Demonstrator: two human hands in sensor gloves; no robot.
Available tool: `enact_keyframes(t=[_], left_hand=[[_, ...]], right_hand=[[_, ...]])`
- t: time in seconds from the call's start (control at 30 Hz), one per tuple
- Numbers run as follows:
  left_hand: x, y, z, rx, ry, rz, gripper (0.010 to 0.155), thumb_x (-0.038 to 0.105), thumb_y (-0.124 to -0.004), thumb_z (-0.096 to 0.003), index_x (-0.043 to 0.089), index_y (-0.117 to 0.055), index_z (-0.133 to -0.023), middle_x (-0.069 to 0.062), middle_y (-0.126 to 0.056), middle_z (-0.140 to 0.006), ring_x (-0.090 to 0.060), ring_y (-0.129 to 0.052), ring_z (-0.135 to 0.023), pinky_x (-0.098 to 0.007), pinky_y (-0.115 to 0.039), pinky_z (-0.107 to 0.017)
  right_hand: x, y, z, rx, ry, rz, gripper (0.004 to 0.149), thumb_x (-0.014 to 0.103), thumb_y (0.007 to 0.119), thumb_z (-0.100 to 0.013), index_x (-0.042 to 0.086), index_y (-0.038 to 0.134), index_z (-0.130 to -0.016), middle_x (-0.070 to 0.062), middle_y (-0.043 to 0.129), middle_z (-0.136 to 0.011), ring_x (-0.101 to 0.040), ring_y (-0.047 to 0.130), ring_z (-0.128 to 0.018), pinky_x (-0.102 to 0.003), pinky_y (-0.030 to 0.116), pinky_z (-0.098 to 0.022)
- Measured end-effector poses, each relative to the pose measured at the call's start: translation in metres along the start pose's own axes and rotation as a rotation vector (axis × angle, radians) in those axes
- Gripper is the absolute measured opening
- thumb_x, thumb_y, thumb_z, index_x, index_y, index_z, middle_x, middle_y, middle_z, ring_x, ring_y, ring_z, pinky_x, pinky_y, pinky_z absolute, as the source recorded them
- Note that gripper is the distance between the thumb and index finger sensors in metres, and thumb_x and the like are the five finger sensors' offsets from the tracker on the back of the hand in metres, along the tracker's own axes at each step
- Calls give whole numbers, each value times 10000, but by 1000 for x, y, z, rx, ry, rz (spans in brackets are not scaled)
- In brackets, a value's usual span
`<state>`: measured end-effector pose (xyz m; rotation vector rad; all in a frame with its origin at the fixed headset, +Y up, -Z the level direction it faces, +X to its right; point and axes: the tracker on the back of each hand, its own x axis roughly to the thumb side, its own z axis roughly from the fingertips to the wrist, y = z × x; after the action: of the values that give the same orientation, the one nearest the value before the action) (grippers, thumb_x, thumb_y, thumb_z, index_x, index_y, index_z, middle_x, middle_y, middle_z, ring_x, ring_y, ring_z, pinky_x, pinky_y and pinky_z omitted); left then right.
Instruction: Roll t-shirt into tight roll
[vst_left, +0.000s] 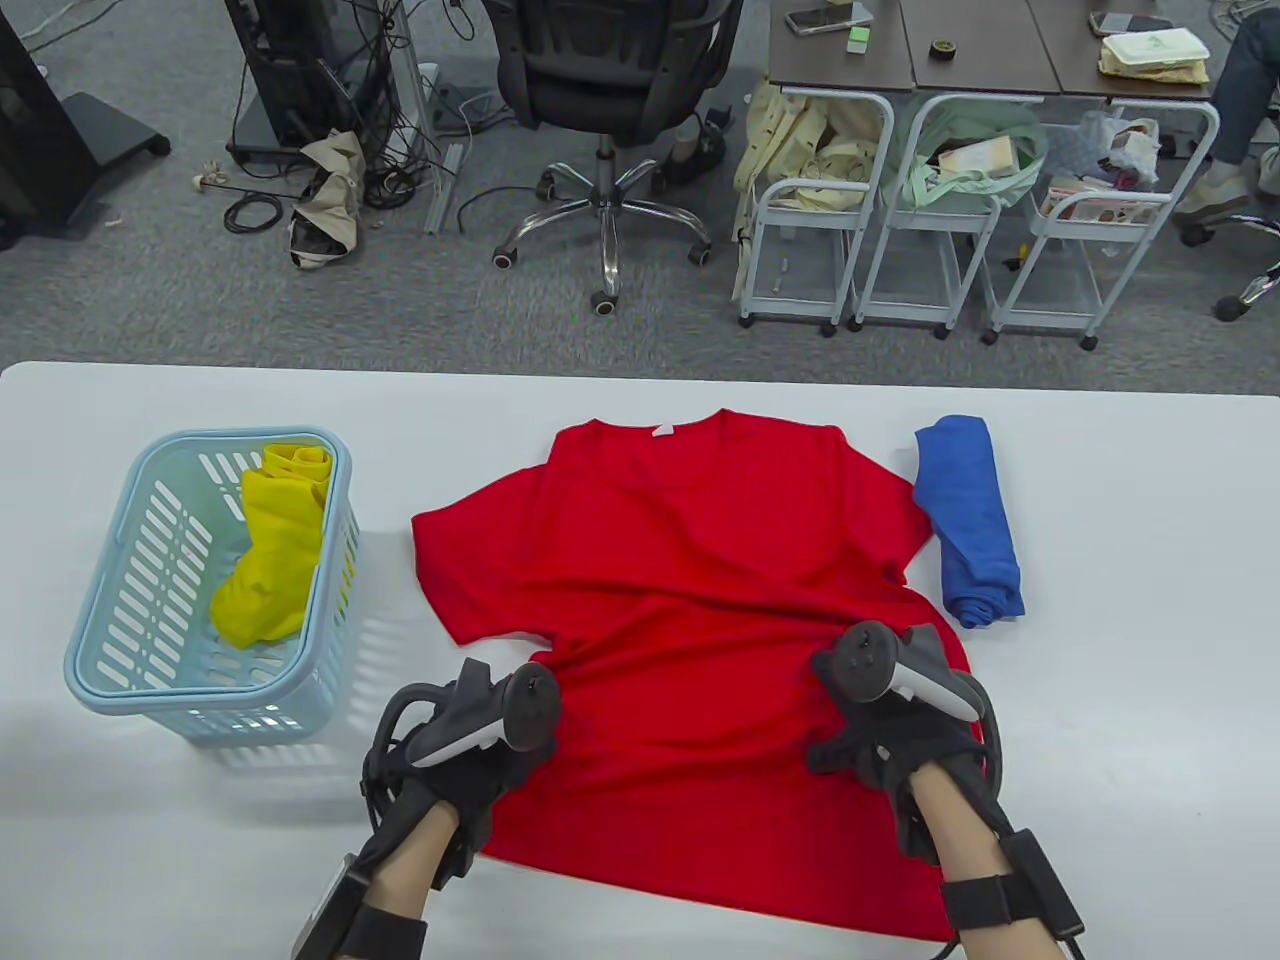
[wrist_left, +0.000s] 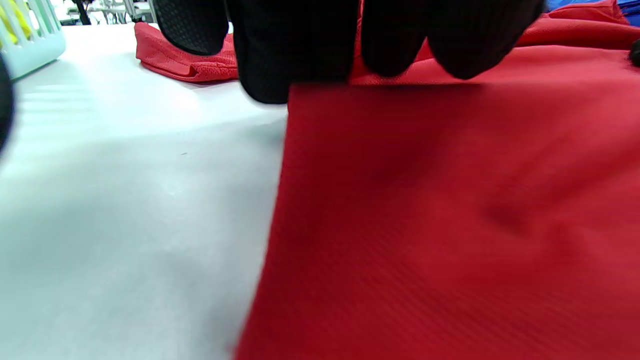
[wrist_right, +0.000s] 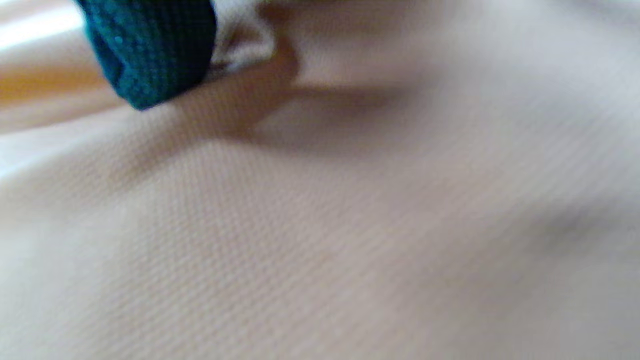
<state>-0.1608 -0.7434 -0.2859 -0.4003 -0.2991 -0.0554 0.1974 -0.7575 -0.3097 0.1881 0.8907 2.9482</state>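
Observation:
A red t-shirt lies spread flat on the white table, collar at the far side and hem toward me. My left hand rests on the shirt's left edge just below the sleeve. In the left wrist view its fingertips press down on the red cloth right at that edge. My right hand lies on the shirt's right side with the thumb spread out. The right wrist view is washed out; one fingertip touches the fabric beside a small raised wrinkle.
A rolled blue garment lies just right of the shirt. A light blue basket holding a yellow cloth stands at the left. Beyond the table's far edge are an office chair and carts.

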Motion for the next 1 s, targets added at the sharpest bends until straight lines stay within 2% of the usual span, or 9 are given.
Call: enact_keyframes(t=[0.1, 0.17, 0.27, 0.53, 0.63, 0.77, 0.83, 0.9, 1.0], left_hand=[[6, -10, -6, -92, -10, -23, 710, 580, -627, -519, 384, -372, -1152, -42, -414, -1266, -381, -513, -1141, -610, -500, -792], [10, -8, -7, -115, 7, -60, 678, 576, -613, -522, 368, -433, -1142, -28, -440, -1242, -362, -548, -1122, -582, -524, -792], [12, 5, -2, -2, 53, -115, 587, 556, -606, -531, 316, -666, -1063, 19, -823, -1058, -269, -861, -954, -575, -583, -774], [-18, 10, 4, -85, 68, 72, 555, 552, -624, -530, 282, -786, -986, 46, -964, -904, -226, -983, -821, -547, -648, -750], [-21, 16, 6, 20, 85, 76, 543, 534, -631, -528, 270, -807, -969, 36, -991, -854, -236, -998, -771, -532, -673, -733], [-12, 21, 8, 122, 57, 73, 614, 554, -651, -521, 314, -636, -1087, -11, -779, -1109, -294, -833, -981, -578, -597, -767], [-4, 11, 0, 53, 27, 87, 674, 584, -640, -513, 347, -526, -1134, -19, -600, -1225, -350, -676, -1093, -609, -546, -780], [-1, -4, -13, -83, 38, 54, 738, 639, -573, -511, 355, -398, -1170, -37, -454, -1273, -393, -508, -1150, -634, -471, -792], [-8, -17, -31, -261, 159, -95, 787, 679, -463, -509, 368, -99, -1135, -12, -99, -1247, -399, -229, -1167, -649, -358, -805]], right_hand=[[8, -6, 9, -84, 33, 57, 746, 493, 847, -481, 220, 536, -1102, -102, 459, -1190, -417, 491, -1105, -599, 443, -739], [9, -2, 7, -81, 19, 30, 784, 524, 782, -514, 208, 432, -1140, -129, 369, -1205, -435, 409, -1115, -596, 419, -746], [8, 11, -3, -22, -15, -38, 879, 571, 699, -540, 227, 179, -1160, -145, 82, -1197, -459, 195, -1120, -618, 315, -754], [36, 11, 17, 35, -31, 176, 1055, 566, 892, -390, 207, 262, -1156, -159, 195, -1197, -471, 292, -1108, -630, 388, -733], [34, 7, 18, -13, -23, 121, 993, 627, 719, -484, 200, 118, -1149, -174, 42, -1176, -482, 160, -1096, -624, 321, -744], [19, 15, 0, -3, 73, 44, 897, 589, 558, -569, 193, -48, -1097, -186, -102, -1117, -493, 12, -1052, -619, 241, -742], [14, 21, -4, 55, 103, 76, 910, 611, 525, -544, 156, -43, -1090, -208, -78, -1108, -508, 43, -1039, -617, 267, -734], [14, 19, 1, 64, 56, -9, 1017, 610, 681, -511, 171, -29, -1093, -206, -81, -1107, -510, 24, -1034, -625, 246, -729], [22, 13, 9, 41, 62, 140, 1051, 620, 743, -467, 181, 42, -1116, -201, -42, -1123, -503, 47, -1050, -629, 250, -731]])
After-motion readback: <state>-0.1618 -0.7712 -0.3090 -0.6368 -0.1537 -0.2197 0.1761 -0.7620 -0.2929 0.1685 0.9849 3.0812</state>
